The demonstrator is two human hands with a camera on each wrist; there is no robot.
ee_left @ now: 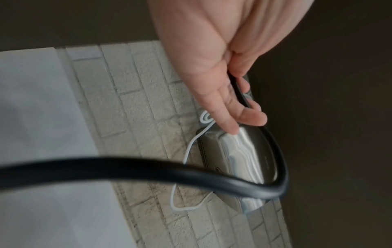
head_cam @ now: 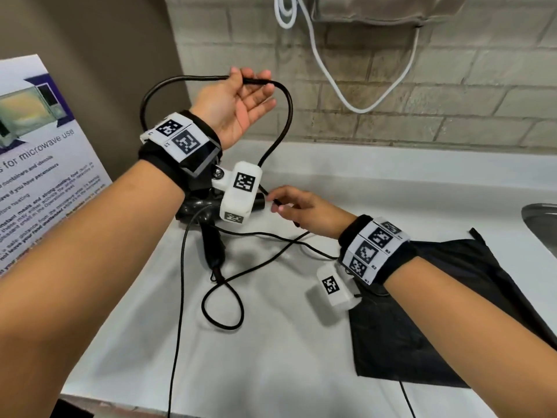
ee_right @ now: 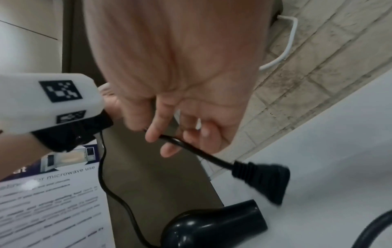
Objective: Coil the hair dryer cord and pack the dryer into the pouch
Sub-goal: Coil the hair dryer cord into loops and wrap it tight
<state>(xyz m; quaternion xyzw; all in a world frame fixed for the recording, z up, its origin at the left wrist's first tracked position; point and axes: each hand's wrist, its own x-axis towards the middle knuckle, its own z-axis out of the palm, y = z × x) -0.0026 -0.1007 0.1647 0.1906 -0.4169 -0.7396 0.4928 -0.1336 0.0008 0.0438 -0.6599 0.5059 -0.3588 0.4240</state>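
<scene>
— What is at the left side of the counter?

— A printed notice (head_cam: 45, 164) about microwave use leans there. Just to the right of it the black hair dryer (head_cam: 208, 224) lies on the white counter (head_cam: 391, 188), mostly hidden under the left wrist; in the right wrist view its round body (ee_right: 212, 223) rests on the counter below the fingers.

— And the left hand?

— The left hand (head_cam: 238, 101) is raised above the dryer, palm up. The thumb pinches the black cord (head_cam: 287, 116) against the fingers, and the other fingers stay loosely spread. From this hand the cord makes a big loop in the air, going down on both sides.

— Where does the cord go then?

— One side comes down to the right hand (head_cam: 304, 206), which is lower, near the counter and just right of the dryer. Its fingers curl around the cord close to the plug (ee_right: 265, 181), and the plug hangs free below them. More cord lies in loose loops on the counter in front of the dryer.

— And the pouch?

— The black pouch (head_cam: 437, 321) lies flat at the right, partly under the right forearm, apart from the dryer. Beyond it is the edge of a metal sink (head_cam: 542, 224).
</scene>
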